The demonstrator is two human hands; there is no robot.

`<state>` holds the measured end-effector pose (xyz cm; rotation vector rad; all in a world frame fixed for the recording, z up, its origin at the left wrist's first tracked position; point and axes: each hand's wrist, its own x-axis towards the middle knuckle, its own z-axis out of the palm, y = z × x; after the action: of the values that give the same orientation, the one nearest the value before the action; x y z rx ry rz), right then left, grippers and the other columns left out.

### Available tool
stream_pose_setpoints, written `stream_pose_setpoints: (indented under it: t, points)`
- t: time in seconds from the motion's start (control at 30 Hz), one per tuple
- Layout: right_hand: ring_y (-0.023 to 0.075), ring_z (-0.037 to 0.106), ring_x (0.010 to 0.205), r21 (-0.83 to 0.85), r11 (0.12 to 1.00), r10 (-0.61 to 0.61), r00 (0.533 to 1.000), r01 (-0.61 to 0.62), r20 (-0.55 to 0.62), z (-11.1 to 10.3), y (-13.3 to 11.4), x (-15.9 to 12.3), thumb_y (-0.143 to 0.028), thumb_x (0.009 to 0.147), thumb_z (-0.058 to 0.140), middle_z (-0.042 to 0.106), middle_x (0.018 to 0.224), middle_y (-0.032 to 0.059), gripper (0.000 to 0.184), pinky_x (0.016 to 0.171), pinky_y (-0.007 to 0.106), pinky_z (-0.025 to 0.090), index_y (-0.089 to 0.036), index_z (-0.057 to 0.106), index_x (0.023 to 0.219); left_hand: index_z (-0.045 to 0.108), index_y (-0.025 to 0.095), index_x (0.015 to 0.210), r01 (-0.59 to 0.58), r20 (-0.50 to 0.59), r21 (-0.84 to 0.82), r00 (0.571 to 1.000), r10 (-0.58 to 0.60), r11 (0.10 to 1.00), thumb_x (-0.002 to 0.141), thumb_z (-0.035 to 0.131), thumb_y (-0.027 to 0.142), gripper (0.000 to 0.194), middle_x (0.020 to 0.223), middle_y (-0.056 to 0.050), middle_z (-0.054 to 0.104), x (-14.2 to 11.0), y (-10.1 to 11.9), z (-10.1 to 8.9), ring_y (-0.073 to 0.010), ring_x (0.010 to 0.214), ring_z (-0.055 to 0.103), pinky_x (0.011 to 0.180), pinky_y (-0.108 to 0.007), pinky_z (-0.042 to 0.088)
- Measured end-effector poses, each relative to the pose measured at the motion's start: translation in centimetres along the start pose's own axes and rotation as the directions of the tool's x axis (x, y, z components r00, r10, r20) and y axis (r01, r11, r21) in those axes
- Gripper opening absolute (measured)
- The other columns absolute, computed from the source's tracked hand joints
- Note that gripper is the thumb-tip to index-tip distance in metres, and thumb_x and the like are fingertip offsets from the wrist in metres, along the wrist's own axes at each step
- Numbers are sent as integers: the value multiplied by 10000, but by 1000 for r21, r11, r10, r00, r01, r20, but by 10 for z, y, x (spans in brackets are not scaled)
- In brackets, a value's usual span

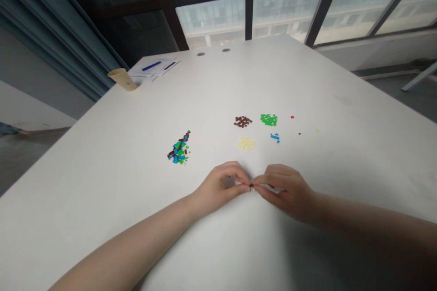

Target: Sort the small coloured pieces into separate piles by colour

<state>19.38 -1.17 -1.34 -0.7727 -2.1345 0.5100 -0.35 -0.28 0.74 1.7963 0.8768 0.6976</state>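
My left hand [228, 184] and my right hand [286, 188] meet fingertip to fingertip over the near part of the table. Between them they pinch a tiny brown building brick [251, 185], mostly covered by the fingers. Past the hands lie sorted flat piles of small bricks: brown bricks [242, 121], green bricks [269, 119], pale yellow bricks [246, 143] and a few blue bricks [275, 137]. A mixed pile [179, 150] of blue, green and brown bricks lies to the left. Single pieces sit at the right: a red one [292, 117], a black one [299, 133] and a yellow one [317, 130].
A white table [102, 182] fills most of the view. At its far left edge stand a beige cup [123, 80] and papers [145, 72] with a blue pen [151, 66]. Two round cable holes are near the back edge, before the windows. A blue curtain [61, 22] hangs left.
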Motion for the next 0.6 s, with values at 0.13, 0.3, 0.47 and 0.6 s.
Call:
stream_pose_setpoints:
  t: [0.13,0.3,0.47,0.6]
  points:
    - [84,416,521,-23,1000,-3,1000,3,8,0,-2,1,-170,782,530,471,542,-28,91,542,214,326,-168,613,745,594,148,735,23,11,-2,1000,-23,1000,755,589,257,111,739,-20,548,0,0,0,-118,748,513,720,-243,402]
    - [82,411,494,-117,993,24,999,-27,-30,-5,0,8,-194,782,526,436,501,-37,120,524,208,319,-166,621,714,550,151,797,143,6,-47,990,-143,989,766,564,284,136,703,8,505,0,-2,5,-99,680,456,640,-214,369]
    - [84,398,472,-255,951,138,979,-173,-149,-24,17,33,-234,785,512,454,510,-35,151,515,207,313,-174,650,773,523,153,815,155,152,50,975,-161,987,799,493,275,126,675,22,476,-3,-3,11,-86,614,412,566,-192,336]
    - [95,396,470,-366,878,310,949,-307,-53,-33,39,59,-313,778,513,453,495,-36,194,508,212,290,-194,666,794,530,163,803,-13,239,305,969,-63,952,791,501,269,110,677,13,518,-4,-1,10,-90,601,429,573,-196,330]
